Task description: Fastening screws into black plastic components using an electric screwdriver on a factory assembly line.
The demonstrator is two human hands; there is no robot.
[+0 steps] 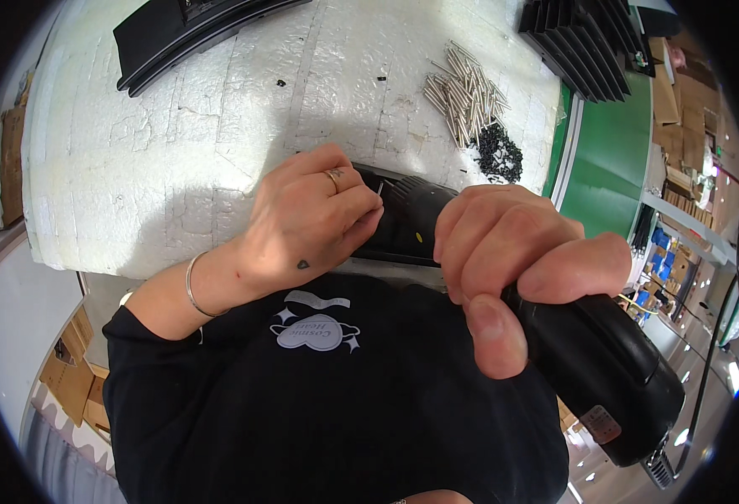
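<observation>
My right hand [525,252] is wrapped round a black corded electric screwdriver [605,370], its ribbed nose [420,200] pointing left and away from me. Close to that nose, my left hand [315,210] is closed in a pinch. A thin metal piece [379,188] shows at its fingertips; most of it is hidden. Under both hands lies a long dark black part [395,239], largely covered by my fingers and the screwdriver. A ring is on my left hand and a bangle on that wrist.
White padded sheeting [176,168] covers the table. Beyond my right hand lie a pile of metal pins [466,92] and a heap of small black pieces [497,154]. Black housings stand far left [193,42] and far right [579,50], the latter beside a green surface [609,151].
</observation>
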